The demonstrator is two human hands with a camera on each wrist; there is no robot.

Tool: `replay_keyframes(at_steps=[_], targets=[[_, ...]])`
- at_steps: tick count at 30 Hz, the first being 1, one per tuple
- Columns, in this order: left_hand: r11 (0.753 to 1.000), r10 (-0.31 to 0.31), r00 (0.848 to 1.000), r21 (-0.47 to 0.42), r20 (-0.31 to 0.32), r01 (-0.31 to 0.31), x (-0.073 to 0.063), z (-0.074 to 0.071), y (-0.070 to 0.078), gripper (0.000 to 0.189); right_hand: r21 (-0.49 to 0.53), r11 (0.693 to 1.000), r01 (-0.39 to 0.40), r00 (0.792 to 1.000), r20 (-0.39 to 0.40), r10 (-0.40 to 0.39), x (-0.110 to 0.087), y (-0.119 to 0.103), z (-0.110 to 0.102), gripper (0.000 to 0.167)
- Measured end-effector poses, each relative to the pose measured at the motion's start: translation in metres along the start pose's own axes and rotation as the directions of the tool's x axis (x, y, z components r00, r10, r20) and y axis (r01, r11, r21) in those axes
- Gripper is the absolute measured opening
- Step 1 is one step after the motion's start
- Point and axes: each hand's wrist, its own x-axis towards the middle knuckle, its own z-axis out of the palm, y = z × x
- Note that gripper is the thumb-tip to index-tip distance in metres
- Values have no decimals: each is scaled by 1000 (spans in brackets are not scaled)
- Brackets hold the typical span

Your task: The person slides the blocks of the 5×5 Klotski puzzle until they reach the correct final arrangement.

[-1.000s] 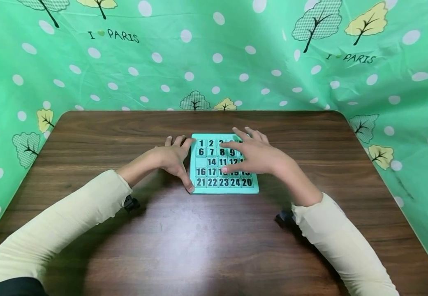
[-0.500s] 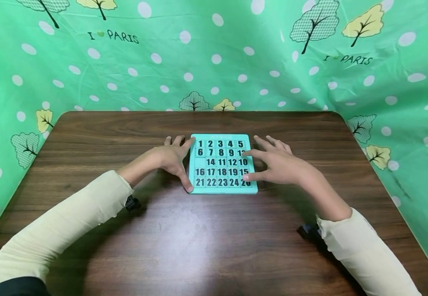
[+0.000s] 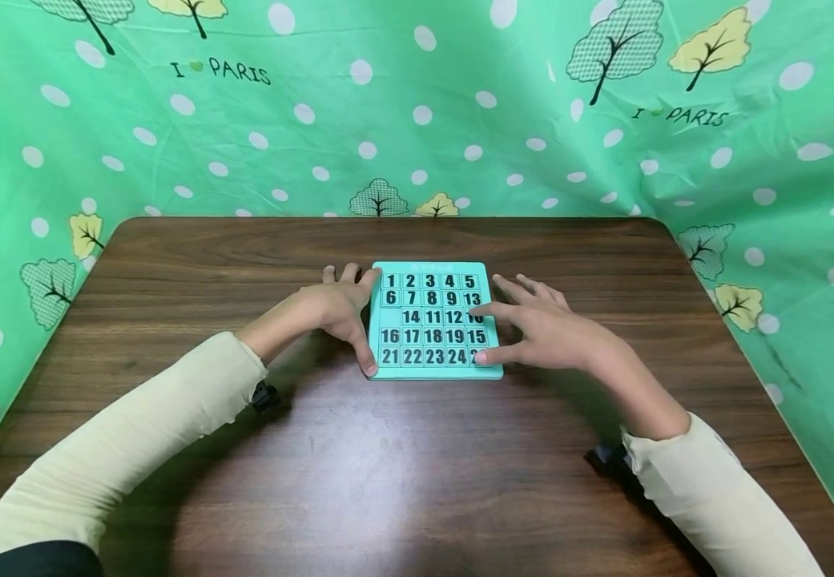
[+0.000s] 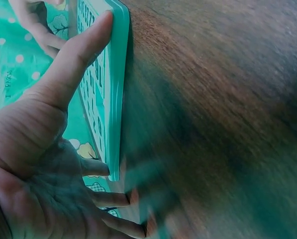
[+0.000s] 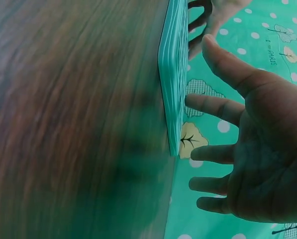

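Toward the far side of a brown wooden worktop (image 3: 359, 481), a turquoise number puzzle (image 3: 433, 327) lies flat. The left hand (image 3: 342, 310), fingers spread, touches its left-hand corners with thumb and forefinger. The right hand (image 3: 546, 327), fingers outstretched, reaches over the right edge, forefinger at the middle row's last tile (image 3: 477, 320), thumb at the bottom-right tile (image 3: 473, 353).

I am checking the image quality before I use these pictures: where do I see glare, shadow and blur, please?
Head view: pale glare on the table, dark shadow below the left sleeve, number board mostly legible; left wrist view: table blurred at lower right, left hand dim; right wrist view: wood grain smeared, greenish patch low down, right hand shaded.
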Motion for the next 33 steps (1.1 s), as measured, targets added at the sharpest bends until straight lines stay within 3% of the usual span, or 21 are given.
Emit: replay_keyframes(at_steps=[5,12,20,28,30,33], targets=[[1000,2,1000,3,5,-2,0,-1,2,176,-14,999,29,1000,7,-29,10,-13,0,79],[1000,6,1000,7,0,-6,1,-1,1,174,-39,996,78,996,42,-77,50,-47,8,84],[999,22,1000,30,-1,-22,2,-4,4,173,-52,997,61,996,61,-58,80,-66,7,90],[998,19,1000,54,-22,-18,22,8,-5,188,-82,991,102,988,127,-91,71,-69,11,86],[999,14,1000,48,-21,-13,17,7,-4,187,-59,991,121,985,133,-112,64,-68,11,83],[999,10,1000,45,-23,-9,12,6,-4,182,-20,993,113,990,83,-111,53,-57,4,83]])
